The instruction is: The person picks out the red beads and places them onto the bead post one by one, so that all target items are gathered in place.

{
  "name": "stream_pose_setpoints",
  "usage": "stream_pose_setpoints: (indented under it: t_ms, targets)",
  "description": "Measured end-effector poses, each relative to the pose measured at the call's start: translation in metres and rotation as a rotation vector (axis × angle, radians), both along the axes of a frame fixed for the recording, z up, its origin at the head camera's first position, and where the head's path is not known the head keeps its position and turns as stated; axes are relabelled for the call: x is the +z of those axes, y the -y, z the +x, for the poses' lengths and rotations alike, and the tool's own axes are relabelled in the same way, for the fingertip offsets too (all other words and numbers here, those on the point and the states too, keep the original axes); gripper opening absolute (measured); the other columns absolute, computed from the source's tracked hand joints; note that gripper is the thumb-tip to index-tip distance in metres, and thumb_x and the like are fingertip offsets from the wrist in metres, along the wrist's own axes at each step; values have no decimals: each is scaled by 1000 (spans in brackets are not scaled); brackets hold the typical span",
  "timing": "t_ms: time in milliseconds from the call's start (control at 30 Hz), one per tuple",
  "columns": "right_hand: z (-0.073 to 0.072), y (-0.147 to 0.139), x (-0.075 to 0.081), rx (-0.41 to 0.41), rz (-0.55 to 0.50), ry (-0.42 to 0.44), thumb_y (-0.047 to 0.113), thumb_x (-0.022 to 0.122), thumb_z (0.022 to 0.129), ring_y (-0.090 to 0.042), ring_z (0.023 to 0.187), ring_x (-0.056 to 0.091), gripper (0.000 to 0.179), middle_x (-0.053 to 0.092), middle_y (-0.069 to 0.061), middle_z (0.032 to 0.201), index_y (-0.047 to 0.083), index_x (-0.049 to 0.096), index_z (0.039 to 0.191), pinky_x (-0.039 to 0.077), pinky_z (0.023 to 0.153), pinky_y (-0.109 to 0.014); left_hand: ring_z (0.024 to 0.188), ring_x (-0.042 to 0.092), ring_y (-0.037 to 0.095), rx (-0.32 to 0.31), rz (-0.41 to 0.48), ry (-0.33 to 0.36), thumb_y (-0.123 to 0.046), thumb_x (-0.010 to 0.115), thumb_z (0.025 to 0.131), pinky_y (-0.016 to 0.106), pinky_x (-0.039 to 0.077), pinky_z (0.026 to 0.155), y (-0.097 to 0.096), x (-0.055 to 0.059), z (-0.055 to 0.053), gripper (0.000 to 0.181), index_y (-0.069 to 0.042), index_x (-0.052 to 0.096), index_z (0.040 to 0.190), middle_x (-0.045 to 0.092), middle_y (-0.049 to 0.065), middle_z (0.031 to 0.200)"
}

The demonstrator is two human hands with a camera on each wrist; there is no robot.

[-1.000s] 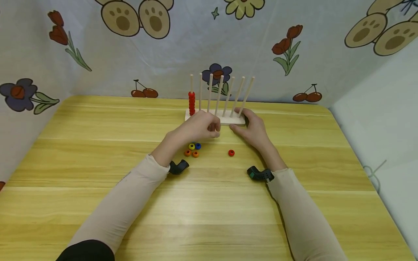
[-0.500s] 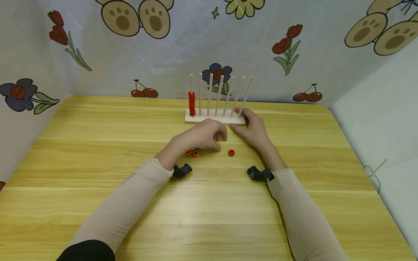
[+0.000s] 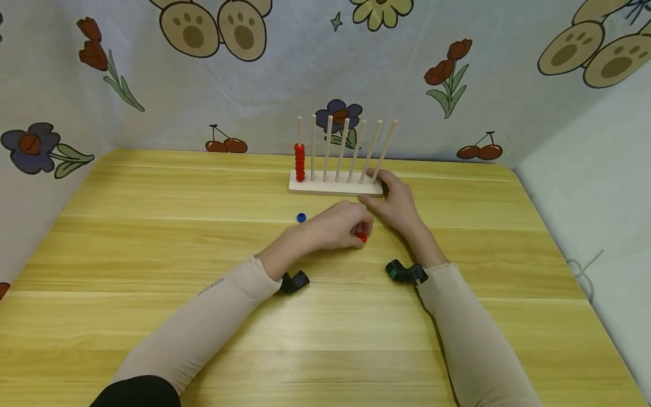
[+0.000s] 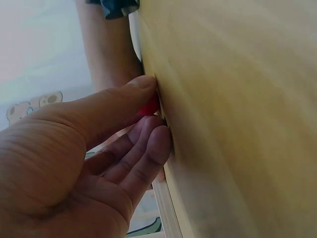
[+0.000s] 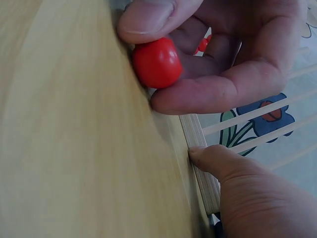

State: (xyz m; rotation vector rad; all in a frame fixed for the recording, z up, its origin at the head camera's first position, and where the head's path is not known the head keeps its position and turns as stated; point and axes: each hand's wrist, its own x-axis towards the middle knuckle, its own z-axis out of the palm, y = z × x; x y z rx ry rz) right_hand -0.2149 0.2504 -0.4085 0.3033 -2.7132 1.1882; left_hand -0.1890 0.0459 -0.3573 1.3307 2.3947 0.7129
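My left hand [image 3: 342, 227] pinches a loose red bead [image 3: 363, 238] low at the tabletop, in front of a wooden peg rack [image 3: 333, 186]. Seen from the right wrist, the glossy round bead [image 5: 157, 63] sits between the thumb and a fingertip; the left wrist view shows only a sliver of it behind the thumb. My right hand [image 3: 398, 204] grips the rack's right end, its thumb [image 5: 210, 157] pressed on the front edge of the base. A stack of red beads [image 3: 300, 164] fills the lower part of the leftmost peg; the other pegs are bare.
A blue bead [image 3: 301, 217] lies on the wooden table [image 3: 325, 339] behind my left forearm, which hides other beads. A patterned cloth [image 3: 274, 96] hangs right behind the rack, and a white wall [image 3: 600, 186] borders the table's right side.
From in front of the rack, my left hand has come right and nearer to me and now pinches the red bead. Its arm has covered the orange and yellow beads. My right hand stays put.
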Motion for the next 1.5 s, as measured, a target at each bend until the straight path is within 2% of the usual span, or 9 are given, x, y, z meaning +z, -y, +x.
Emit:
stream_pose_setpoints:
  t_ms: [433, 633, 900, 1133, 1200, 1300, 1400, 1500]
  targets:
    - [0, 0, 1, -5, 1, 3, 22, 81, 94, -34, 141, 54, 59, 61, -16, 149, 8, 59, 147, 43, 117, -50, 79, 60, 12, -22, -24, 1, -16, 83, 93, 24, 48, 74, 1, 5, 2, 14, -11, 70, 93, 65, -2, 86]
    - [1, 1, 1, -8, 17, 5, 21, 81, 94, -34, 142, 53, 57, 60, -15, 150, 8, 60, 146, 41, 119, -50, 81, 60, 14, -3, 35, -21, -13, 81, 94, 25, 49, 75, 6, 11, -1, 13, -12, 69, 97, 65, -1, 86]
    - [2, 0, 0, 0, 45, -14, 21, 78, 95, -36, 137, 57, 56, 60, -17, 149, 7, 59, 146, 44, 114, -52, 77, 60, 16, 79, 220, -111, -9, 81, 93, 26, 49, 72, 16, 24, -8, 11, -10, 71, 96, 67, 0, 88]
    - [2, 1, 3, 6, 30, -15, 20, 78, 96, -36, 134, 58, 57, 60, -18, 147, 5, 58, 147, 46, 111, -52, 78, 63, 14, 180, 407, -140, -11, 82, 93, 25, 53, 72, 25, 35, -12, 14, -7, 74, 104, 70, 3, 94]
    - [2, 1, 2, 3, 24, -7, 21, 79, 95, -36, 135, 57, 57, 61, -19, 146, 6, 58, 147, 45, 112, -52, 79, 63, 14, 223, 492, -176, -11, 82, 93, 26, 54, 72, 28, 38, -14, 14, -7, 75, 105, 70, 4, 95]
    - [2, 1, 3, -4, 17, 2, 22, 80, 95, -36, 137, 56, 58, 62, -18, 146, 7, 59, 147, 43, 115, -52, 78, 64, 14, 287, 635, -268, -10, 82, 92, 26, 55, 71, 34, 44, -19, 15, -5, 77, 106, 71, 7, 98]
    - [2, 2, 3, -9, 18, 5, 23, 81, 94, -36, 140, 54, 59, 61, -18, 147, 8, 59, 147, 41, 118, -52, 77, 65, 14, 370, 770, -344, -11, 83, 92, 25, 56, 70, 43, 51, -24, 17, -3, 78, 105, 72, 8, 97]
    - [2, 1, 2, -15, 21, 12, 23, 81, 94, -36, 142, 53, 59, 60, -17, 149, 9, 59, 147, 41, 118, -52, 78, 66, 15, 467, 880, -390, -12, 83, 92, 23, 55, 71, 54, 56, -31, 19, -1, 78, 106, 72, 9, 97]
